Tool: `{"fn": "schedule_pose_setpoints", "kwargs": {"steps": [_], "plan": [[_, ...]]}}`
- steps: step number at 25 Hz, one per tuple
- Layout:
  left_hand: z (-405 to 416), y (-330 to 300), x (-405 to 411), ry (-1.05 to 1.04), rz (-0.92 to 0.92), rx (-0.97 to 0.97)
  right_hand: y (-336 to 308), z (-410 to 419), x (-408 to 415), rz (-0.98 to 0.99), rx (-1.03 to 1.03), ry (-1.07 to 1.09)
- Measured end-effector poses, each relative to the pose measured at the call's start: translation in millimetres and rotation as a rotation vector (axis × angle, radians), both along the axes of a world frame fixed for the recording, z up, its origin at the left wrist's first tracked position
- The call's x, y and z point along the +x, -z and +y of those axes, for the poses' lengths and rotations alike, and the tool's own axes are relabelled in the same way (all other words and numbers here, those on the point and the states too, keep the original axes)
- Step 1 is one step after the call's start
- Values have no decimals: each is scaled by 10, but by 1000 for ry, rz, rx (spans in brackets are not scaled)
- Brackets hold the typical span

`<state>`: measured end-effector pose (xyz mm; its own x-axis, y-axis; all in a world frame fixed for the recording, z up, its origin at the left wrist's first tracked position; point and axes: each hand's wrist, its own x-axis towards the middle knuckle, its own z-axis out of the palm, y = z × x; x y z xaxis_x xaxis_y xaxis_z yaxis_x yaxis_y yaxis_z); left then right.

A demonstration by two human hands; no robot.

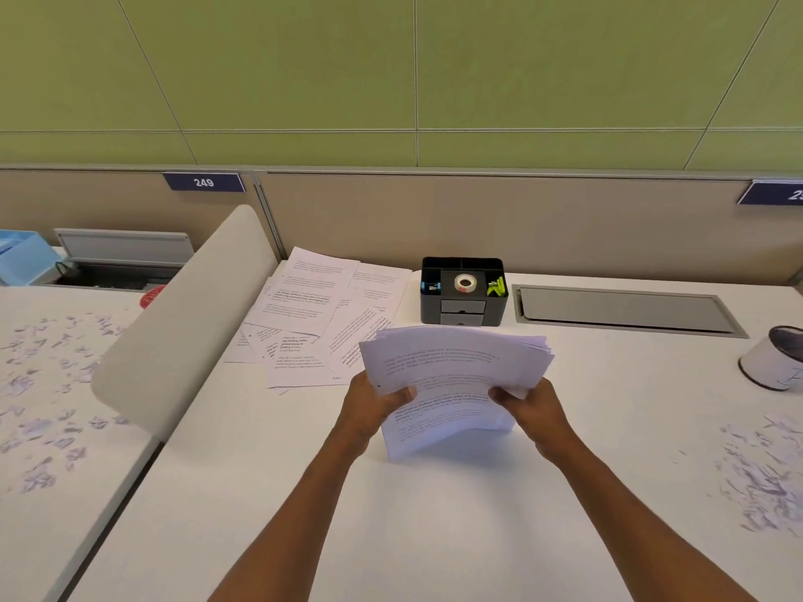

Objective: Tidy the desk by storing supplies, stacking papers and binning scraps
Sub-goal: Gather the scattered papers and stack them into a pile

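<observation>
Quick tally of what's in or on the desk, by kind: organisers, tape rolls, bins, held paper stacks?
Organiser: 1
Tape roll: 1
Bin: 1
Paper stack, held by left hand and right hand: 1
Total: 4

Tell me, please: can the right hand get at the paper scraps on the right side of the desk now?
Probably not yet. The right hand grips the paper stack together with the left hand. The desk toward the paper scraps looks free, so it must only release first.
</observation>
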<state>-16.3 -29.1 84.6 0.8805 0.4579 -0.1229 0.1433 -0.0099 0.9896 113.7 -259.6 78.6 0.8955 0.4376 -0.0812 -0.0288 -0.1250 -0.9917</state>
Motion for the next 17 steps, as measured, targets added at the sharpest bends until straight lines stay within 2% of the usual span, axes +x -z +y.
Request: {"fn": "schedule_pose_setpoints", "kwargs": {"steps": [7,12,17], "plan": [[-114,-49,142,-36,-50,-73,-78,30,30,11,6,20],[-118,115,51,19,13,-21,77,-87,-32,43,-35,-9],[-216,140,90,-123,-32,-35,100,-23,-75,-6,-27,16]]}}
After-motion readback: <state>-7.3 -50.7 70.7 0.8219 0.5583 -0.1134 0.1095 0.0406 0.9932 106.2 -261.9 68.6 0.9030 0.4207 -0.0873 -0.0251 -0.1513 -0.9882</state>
